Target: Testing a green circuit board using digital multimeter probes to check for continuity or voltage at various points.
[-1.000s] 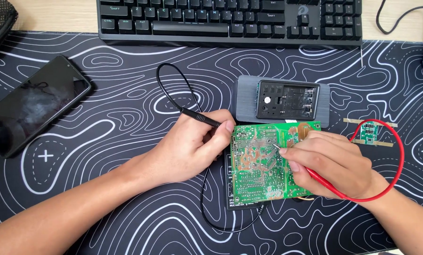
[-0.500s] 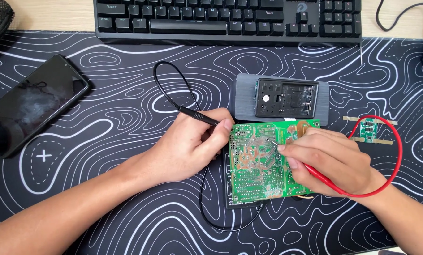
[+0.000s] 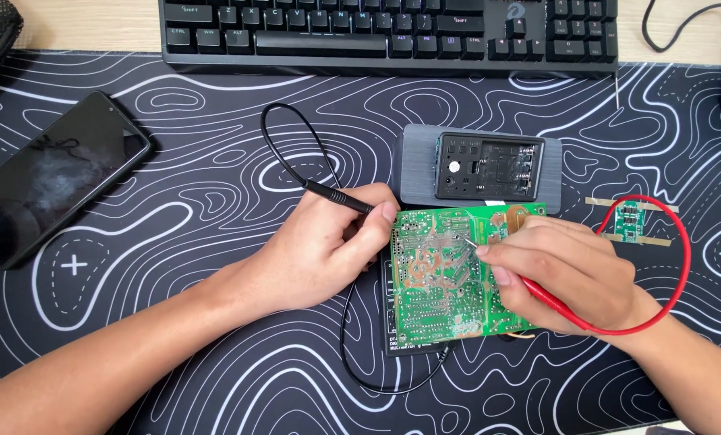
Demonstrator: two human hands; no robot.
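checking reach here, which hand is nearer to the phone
Left. The left hand lies right of the phone with bare mat between; the right hand is farther right, across the circuit board.

Black probe (image 3: 338, 196) tip – hidden under left hand (image 3: 320, 254)

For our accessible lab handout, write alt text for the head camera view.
Two hands press test probes onto a green circuit board: the left hand holds a black probe, the right hand a red probe. Around it on a patterned desk mat lie a phone, keyboard and small green module.
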